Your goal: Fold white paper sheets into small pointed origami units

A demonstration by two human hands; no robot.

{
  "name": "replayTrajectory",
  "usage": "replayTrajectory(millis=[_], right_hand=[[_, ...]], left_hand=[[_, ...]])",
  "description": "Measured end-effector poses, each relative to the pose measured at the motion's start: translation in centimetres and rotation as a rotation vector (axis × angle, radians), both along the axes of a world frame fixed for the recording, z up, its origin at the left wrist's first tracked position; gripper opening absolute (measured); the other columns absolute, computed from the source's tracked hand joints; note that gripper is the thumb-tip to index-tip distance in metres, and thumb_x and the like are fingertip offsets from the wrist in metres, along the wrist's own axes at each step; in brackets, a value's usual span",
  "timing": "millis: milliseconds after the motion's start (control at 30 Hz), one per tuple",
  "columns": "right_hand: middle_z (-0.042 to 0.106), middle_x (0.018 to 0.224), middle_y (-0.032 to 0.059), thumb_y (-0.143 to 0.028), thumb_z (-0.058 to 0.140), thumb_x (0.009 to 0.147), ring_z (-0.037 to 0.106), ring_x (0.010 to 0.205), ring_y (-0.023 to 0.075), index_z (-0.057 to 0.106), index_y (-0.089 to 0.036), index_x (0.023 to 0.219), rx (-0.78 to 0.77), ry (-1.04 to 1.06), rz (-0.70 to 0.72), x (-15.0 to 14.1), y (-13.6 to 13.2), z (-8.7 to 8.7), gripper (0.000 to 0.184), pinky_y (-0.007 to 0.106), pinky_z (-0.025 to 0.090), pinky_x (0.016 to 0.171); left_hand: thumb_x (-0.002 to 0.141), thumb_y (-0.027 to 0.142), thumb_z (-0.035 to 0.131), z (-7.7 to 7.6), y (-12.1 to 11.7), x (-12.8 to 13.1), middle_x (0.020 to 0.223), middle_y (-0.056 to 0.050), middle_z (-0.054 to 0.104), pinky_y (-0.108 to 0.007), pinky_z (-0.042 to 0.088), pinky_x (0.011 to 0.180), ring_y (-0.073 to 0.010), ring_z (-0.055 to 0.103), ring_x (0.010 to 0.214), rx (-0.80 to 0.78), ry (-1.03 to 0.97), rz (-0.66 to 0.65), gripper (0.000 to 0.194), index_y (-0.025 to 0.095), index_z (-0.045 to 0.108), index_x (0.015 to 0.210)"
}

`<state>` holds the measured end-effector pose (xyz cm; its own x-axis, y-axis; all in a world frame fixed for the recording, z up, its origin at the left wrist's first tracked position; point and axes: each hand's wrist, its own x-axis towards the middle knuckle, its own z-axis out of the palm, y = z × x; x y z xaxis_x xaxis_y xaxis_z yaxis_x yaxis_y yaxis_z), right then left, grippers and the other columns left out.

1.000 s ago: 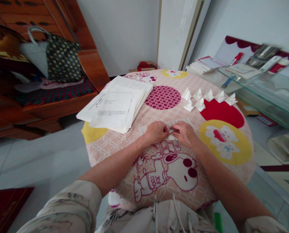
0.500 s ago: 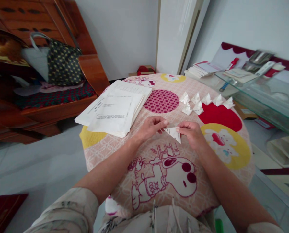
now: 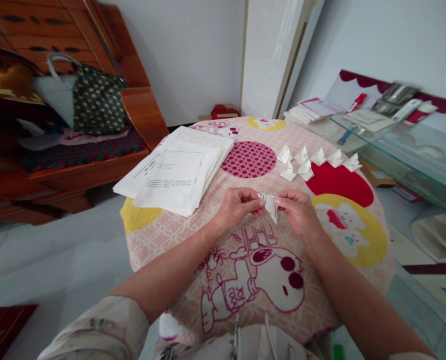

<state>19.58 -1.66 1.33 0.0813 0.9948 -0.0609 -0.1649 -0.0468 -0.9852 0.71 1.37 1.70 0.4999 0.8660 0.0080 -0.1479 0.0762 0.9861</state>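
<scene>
A small folded paper triangle (image 3: 271, 207) with printed text is held over the middle of the cloth-covered table, its point toward me. My left hand (image 3: 241, 204) pinches its left corner between thumb and fingers. On the other side my right hand (image 3: 294, 207) grips the right corner the same way. Beyond my right hand stand several folded paper pieces (image 3: 304, 170) in two rows. To the left lies a stack of printed sheets (image 3: 174, 170).
A patterned cloth (image 3: 185, 245) covers the round table. At right is a glass shelf (image 3: 395, 150) carrying metal bowls (image 3: 399, 95); papers (image 3: 311, 109) lie beside it. A wooden bench (image 3: 140, 117) with a dark patterned bag (image 3: 97, 100) stands at left.
My left hand's fingers have closed further round the paper's left corner. The triangle now looks narrower and points more directly toward me. The view has shifted slightly.
</scene>
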Motion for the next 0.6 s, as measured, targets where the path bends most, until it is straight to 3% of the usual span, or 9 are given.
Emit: replayTrajectory(millis=[400,600], right_hand=[[0.064,0.059,-0.0010,-0.026,0.077,0.065,0.055,0.053,0.0126,0.067,-0.019,0.065,0.006,-0.026,-0.001,-0.20,-0.12,0.28,0.012,0.028,0.044,0.055],[0.065,0.062,-0.0008,-0.030,0.077,0.066,0.058,0.055,0.0144,0.065,-0.020,0.068,0.009,0.000,0.045,-0.13,-0.13,0.33,0.016,0.030,0.048,0.057]], left_hand=[[0.081,0.031,0.076,0.07,-0.06,0.08,0.066,-0.005,0.072,-0.021,0.055,0.058,-0.0108,0.066,0.055,-0.013,0.027,0.027,0.026,0.010,0.064,0.072],[0.078,0.034,0.079,0.04,0.02,-0.21,0.072,-0.003,0.072,-0.021,0.056,0.061,-0.0106,0.068,0.062,-0.012,-0.069,-0.032,0.027,0.011,0.067,0.083]])
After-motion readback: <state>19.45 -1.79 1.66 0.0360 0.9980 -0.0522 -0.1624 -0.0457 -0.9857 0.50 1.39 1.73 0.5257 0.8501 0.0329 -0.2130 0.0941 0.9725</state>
